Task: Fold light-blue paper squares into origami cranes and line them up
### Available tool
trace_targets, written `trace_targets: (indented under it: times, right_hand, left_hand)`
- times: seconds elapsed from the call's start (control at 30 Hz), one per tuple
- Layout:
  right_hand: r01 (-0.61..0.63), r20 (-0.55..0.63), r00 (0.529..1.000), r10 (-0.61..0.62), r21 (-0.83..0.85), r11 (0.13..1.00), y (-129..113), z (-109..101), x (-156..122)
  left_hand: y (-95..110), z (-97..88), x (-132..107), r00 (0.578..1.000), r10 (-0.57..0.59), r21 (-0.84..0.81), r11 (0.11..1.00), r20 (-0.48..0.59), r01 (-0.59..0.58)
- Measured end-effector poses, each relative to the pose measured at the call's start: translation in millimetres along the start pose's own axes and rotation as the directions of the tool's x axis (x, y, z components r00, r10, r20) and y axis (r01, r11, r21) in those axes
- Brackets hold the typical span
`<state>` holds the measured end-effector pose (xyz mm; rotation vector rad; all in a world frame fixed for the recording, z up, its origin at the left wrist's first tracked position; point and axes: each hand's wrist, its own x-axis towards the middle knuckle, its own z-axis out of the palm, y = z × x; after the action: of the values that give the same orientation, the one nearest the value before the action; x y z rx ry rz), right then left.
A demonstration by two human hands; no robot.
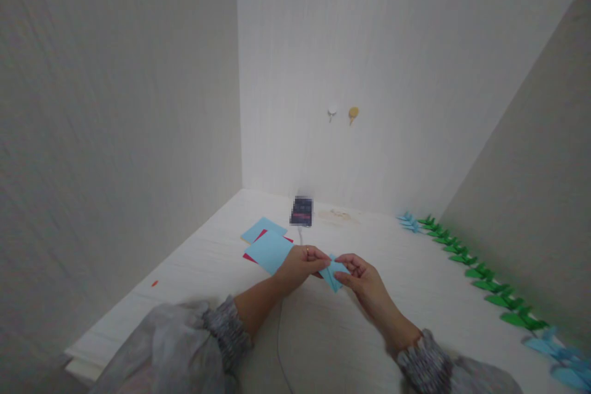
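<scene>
A small piece of folded light-blue origami paper [333, 275] is held up over the white table, pinched from both sides. My left hand [302, 266] grips its upper left edge between thumb and fingers, and a ring shows on one finger. On the other side my right hand [362, 277] is closed on its right edge, thumb in front. Creases and a pointed lower end show on the paper. Just left of my left hand lies a flat blue paper sheet [268, 251], with red paper sticking out from under it.
Another blue sheet [263, 229] lies behind. A phone [301, 211], pixelated, leans near the back wall, its white cable [279, 338] running forward. Along the right wall stand rows of green folded cranes [478, 272] and blue ones [561, 357]. An orange scrap [155, 283] lies left.
</scene>
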<state>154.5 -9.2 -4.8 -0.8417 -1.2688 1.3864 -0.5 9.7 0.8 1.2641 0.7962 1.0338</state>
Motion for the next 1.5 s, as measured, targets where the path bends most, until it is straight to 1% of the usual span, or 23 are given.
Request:
trace_targets:
  times: [0.1,0.23,0.37,0.5,0.67,0.73,0.93,1.07,1.23,1.43,1.5]
  right_hand:
    - [-0.023,0.002,1.0,0.023,-0.012,1.0,-0.5,1.4,-0.3]
    - [-0.041,0.005,0.999,0.041,-0.019,0.999,-0.9,2.3,0.0]
    - [-0.058,0.027,0.998,0.058,-0.023,0.998,-0.7,2.4,0.5]
    - [-0.05,0.028,0.998,0.05,-0.012,0.999,-1.3,2.9,-0.2]
    - [-0.043,-0.007,0.999,0.043,-0.026,0.999,-1.7,3.3,-0.8]
    - [-0.041,-0.016,0.999,0.041,-0.03,0.999,-0.3,2.6,-0.4]
    - [-0.034,-0.046,0.998,0.031,-0.075,0.997,2.9,1.4,0.2]
    - [-0.024,-0.068,0.998,0.018,-0.082,0.996,1.0,4.3,-0.8]
    - [-0.015,-0.071,0.997,0.008,-0.094,0.996,0.2,6.4,-1.2]
    - [0.014,-0.1,0.995,-0.028,-0.136,0.991,1.2,4.2,0.4]
    - [0.016,-0.108,0.994,-0.031,-0.138,0.99,0.7,5.0,0.3]
  left_hand:
    - [0.0,0.5,-0.7,1.0,0.014,0.013,1.0,-0.009,-0.014]
    - [-2.1,1.3,0.0,0.999,0.003,0.015,1.0,-0.039,-0.002]
    - [-6.8,1.0,2.5,0.999,0.032,0.04,0.999,-0.035,-0.031]
    - [-7.4,0.5,2.0,0.999,0.054,0.003,0.999,0.004,-0.054]
    - [-8.1,1.0,1.2,0.99,0.066,-0.063,0.996,0.127,-0.058]
    - [-10.2,1.0,2.0,0.987,0.061,-0.061,0.997,0.15,-0.052]
    - [-14.1,0.6,2.7,0.988,-0.002,-0.026,1.0,0.157,0.006]
    - [-12.5,1.2,1.7,0.991,0.016,-0.022,1.0,0.13,-0.013]
    - [-12.0,2.2,1.0,0.99,0.041,-0.044,0.998,0.132,-0.035]
    - [-13.4,5.4,-1.8,0.979,-0.043,-0.089,0.994,0.197,0.062]
    - [-13.4,6.7,-2.2,0.979,-0.05,-0.087,0.994,0.198,0.068]
